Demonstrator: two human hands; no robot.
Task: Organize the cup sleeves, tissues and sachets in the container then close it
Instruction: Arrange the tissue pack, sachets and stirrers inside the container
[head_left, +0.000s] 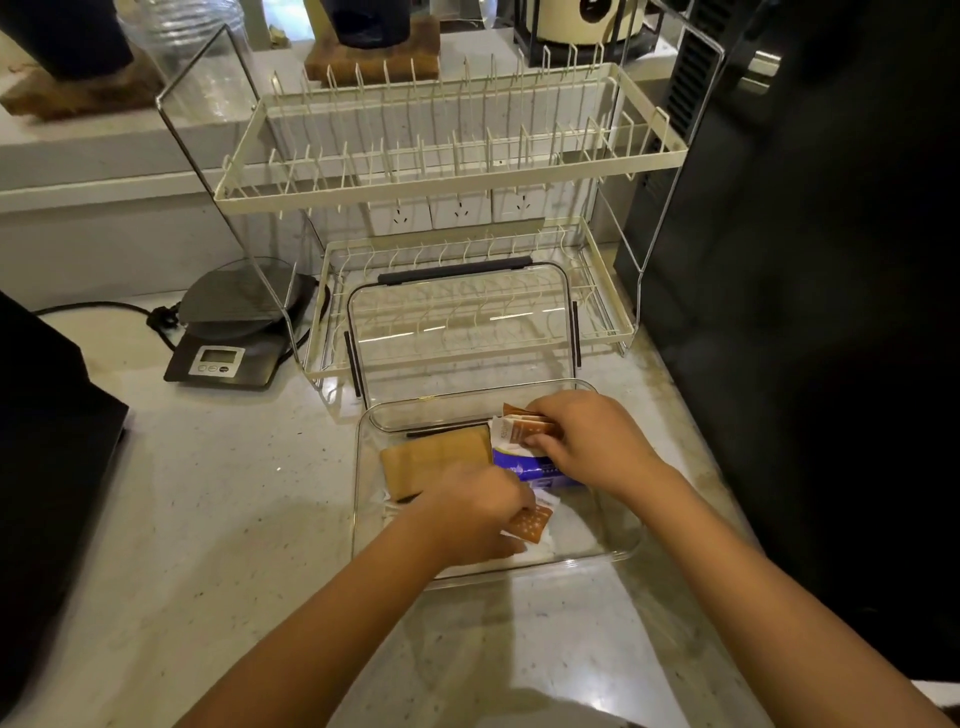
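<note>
A clear plastic container (621, 551) stands open on the counter. Its clear lid (462, 332) leans upright behind it against the dish rack. Inside, at the back left, lie tan cup sleeves (434, 460). A purple tissue pack (524, 467) lies in the middle. My right hand (587, 441) grips a bunch of brown sachets (524, 426) at the container's back right. Nearer the front, my left hand (472, 517) pinches one brown sachet (530, 524), with white sachets or tissues under it.
A two-tier cream dish rack (452, 171) stands behind the container. A digital kitchen scale (228, 343) with a cable sits to the left. Dark appliances flank the counter: a tall black one (810, 260) at the right and another (47, 457) at the left edge.
</note>
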